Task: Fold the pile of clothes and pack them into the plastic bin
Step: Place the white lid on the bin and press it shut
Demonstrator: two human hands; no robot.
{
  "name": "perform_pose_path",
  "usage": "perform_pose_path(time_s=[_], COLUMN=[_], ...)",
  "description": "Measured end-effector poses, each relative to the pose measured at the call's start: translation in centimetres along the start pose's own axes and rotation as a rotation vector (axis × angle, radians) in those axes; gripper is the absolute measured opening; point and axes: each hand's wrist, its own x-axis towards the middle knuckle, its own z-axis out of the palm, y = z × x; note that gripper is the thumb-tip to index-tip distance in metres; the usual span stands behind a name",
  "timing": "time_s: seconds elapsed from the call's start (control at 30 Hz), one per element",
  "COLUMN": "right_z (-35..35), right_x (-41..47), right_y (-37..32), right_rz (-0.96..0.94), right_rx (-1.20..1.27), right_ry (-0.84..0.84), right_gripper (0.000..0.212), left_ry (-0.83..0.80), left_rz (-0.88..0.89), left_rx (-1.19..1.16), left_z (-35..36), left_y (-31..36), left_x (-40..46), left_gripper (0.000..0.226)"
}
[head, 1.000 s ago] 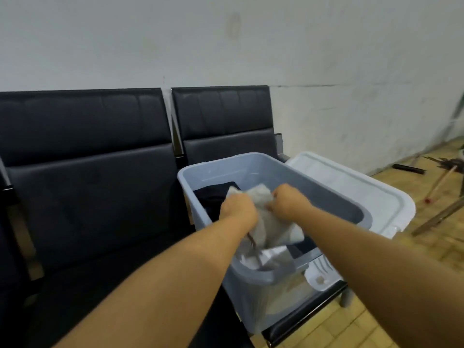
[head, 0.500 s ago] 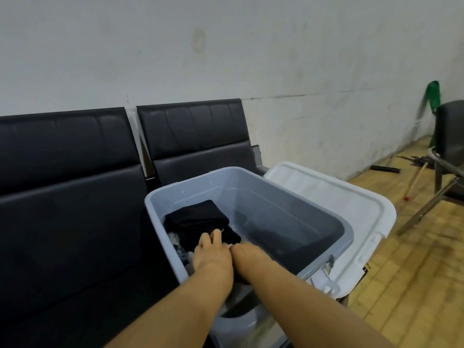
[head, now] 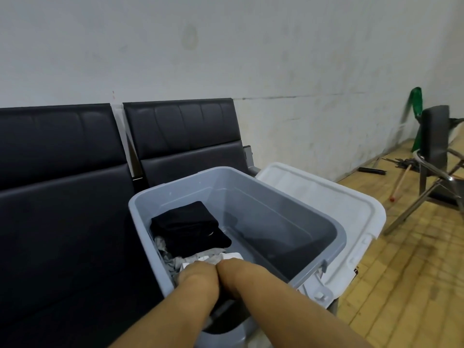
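A grey plastic bin [head: 281, 194] stands on the black bench seat. Inside it, at the left, a folded black garment [head: 185, 227] lies on top of light grey and white clothes [head: 211, 258]. My left hand [head: 198, 271] and my right hand [head: 232, 268] are side by side, reaching down into the near end of the bin onto the white cloth. Only the wrists and backs of the hands show; the fingers are hidden below them.
The bin's white lid [head: 316, 197] leans against its right side. Black padded bench seats [head: 62, 197] run along the white wall. A metal chair [head: 437, 156], a green object [head: 415, 101] and tools [head: 399, 182] are on the wooden floor at right.
Both hands carried the white garment from above the bin down into its near end and have sunk lower. The view has turned right, bringing the metal chair into sight.
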Motion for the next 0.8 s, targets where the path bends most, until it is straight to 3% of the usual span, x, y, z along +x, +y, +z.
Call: perform_pose_path(time_s=[0.1, 0.3, 0.4, 0.6, 0.73, 0.8], right_z=[-1.1, -3.8, -4.7, -3.1, 1.8, 4.5], right_x=[-2.6, -5.4, -6.6, -9.2, -9.3, -8.5], right_y=[0.9, 4.4, 8.1, 18.6, 24.9, 26.7], right_rz=[0.014, 0.066, 0.079, 0.287, 0.516, 0.597], right_rx=[0.206, 0.441, 0.553, 0.837, 1.011, 1.054], right_ry=[0.057, 0.501, 0.706, 1.142, 1.15, 1.052], right_gripper=[0.039, 0.003, 0.026, 0.026, 0.023, 0.037], left_ry=[0.104, 0.42, 0.562, 0.695, 0.72, 0.719], left_rz=[0.003, 0.089, 0.139, 0.251, 0.322, 0.349], left_rx=[0.008, -0.176, -0.352, -0.5, -0.502, -0.503], left_z=[-1.8, -6.0, -7.6, -10.6, -11.4, -11.4], left_y=[0.4, 1.6, 2.9, 6.6, 9.5, 10.8], left_x=[-1.8, -4.8, -5.5, -6.8, -7.4, -7.8], left_gripper=[0.053, 0.016, 0.014, 0.021, 0.023, 0.023])
